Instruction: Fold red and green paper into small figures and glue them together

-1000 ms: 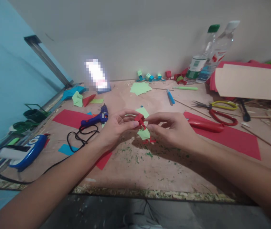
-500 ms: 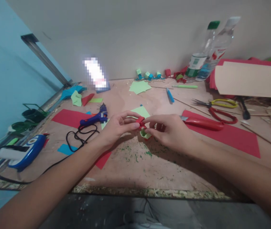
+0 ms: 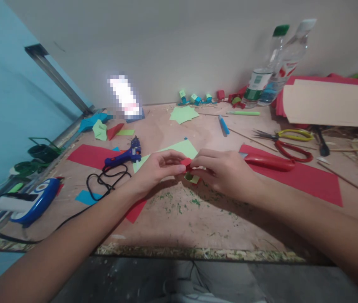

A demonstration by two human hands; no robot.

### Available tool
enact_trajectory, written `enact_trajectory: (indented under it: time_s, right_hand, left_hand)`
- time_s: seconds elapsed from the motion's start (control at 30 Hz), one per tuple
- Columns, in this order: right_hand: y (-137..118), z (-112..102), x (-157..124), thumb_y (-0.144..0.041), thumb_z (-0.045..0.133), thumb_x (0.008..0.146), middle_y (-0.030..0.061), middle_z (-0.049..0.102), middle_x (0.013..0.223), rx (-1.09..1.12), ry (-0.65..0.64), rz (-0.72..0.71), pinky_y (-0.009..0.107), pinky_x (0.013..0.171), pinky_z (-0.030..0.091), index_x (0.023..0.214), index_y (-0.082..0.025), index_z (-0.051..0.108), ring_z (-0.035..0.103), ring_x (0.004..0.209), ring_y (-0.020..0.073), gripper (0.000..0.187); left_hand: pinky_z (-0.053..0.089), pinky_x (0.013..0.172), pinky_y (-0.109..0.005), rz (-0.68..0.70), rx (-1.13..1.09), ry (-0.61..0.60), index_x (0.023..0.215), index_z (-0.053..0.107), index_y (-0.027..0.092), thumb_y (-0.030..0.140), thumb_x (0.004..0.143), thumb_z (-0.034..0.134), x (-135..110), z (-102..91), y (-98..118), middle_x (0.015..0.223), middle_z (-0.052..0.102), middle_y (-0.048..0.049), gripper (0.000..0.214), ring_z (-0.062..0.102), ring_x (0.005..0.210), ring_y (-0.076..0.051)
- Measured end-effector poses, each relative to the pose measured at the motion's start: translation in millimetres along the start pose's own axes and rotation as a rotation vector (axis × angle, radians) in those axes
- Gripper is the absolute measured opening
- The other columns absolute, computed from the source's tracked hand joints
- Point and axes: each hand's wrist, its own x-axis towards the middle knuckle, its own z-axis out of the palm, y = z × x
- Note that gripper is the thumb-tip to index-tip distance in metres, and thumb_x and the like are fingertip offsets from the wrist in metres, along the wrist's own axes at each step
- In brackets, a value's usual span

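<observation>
Between my two hands is a small folded red paper piece (image 3: 185, 162). My left hand (image 3: 163, 166) pinches it from the left, thumb in front and fingers behind. From the right, my right hand (image 3: 218, 168) grips the same piece with curled fingers that hide part of it. Just below the fingertips is a small green and red paper piece (image 3: 193, 179); I cannot tell whether it is joined to the red one. A light green paper sheet (image 3: 183, 148) lies behind my hands. Green shavings (image 3: 194, 203) are scattered on the wooden table (image 3: 179, 235) beneath them.
A blue glue gun (image 3: 125, 155) with a black cord lies left. On the right are a red-handled knife (image 3: 269, 162) on red paper (image 3: 311, 185), and scissors (image 3: 289, 141). Two bottles (image 3: 259, 84) and small paper figures (image 3: 196, 99) stand along the wall. A bright phone (image 3: 125, 97) leans there too.
My right fingers have closed further over the red paper piece, which now shows less. The green and red piece below has turned slightly. The whole view has shifted a little.
</observation>
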Motion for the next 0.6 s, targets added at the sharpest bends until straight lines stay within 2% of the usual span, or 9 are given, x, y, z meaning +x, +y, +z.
enact_trajectory:
  time_s: [0.13,0.27,0.43,0.6]
  right_hand:
    - [2.4,-1.6,-0.6,-0.018,0.057,0.105,0.0047,0.076,0.095,-0.071,-0.009,-0.077,0.026,0.061,0.038,0.097,-0.017,0.074,0.068,0.076,0.0146,0.019]
    - [4.2,-4.1,-2.0,-0.017,0.057,0.105,0.0047,0.076,0.099,-0.179,0.013,-0.177,0.027,0.057,0.034,0.104,-0.018,0.074,0.065,0.074,0.0131,0.017]
    - [4.9,-5.9,-1.9,-0.016,0.056,0.105,0.0048,0.073,0.098,-0.270,-0.039,-0.254,0.028,0.057,0.032,0.111,-0.017,0.070,0.064,0.075,0.0141,0.016]
    - [5.2,-5.1,-1.4,-0.014,0.052,0.106,0.0035,0.067,0.089,-0.262,-0.059,-0.316,0.029,0.056,0.030,0.102,-0.015,0.068,0.058,0.070,0.0139,0.016]
  left_hand:
    - [0.050,0.065,-0.022,-0.069,-0.020,-0.008,0.097,0.075,0.021,0.034,0.075,0.094,-1.7,1.9,0.0,0.083,0.069,0.0008,0.032,0.063,0.075,-0.012]
    - [0.052,0.071,-0.022,-0.093,-0.032,-0.009,0.098,0.075,0.022,0.037,0.076,0.094,-1.4,0.8,-0.8,0.083,0.066,0.0013,0.033,0.059,0.076,-0.011]
    - [0.054,0.077,-0.026,-0.041,0.007,-0.017,0.098,0.076,0.022,0.040,0.079,0.092,0.8,-1.9,-2.9,0.084,0.066,0.0009,0.031,0.058,0.077,-0.012]
    - [0.050,0.071,-0.024,-0.012,0.035,-0.064,0.097,0.075,0.020,0.039,0.079,0.091,2.2,-2.7,-4.9,0.083,0.067,0.0003,0.031,0.059,0.075,-0.012]
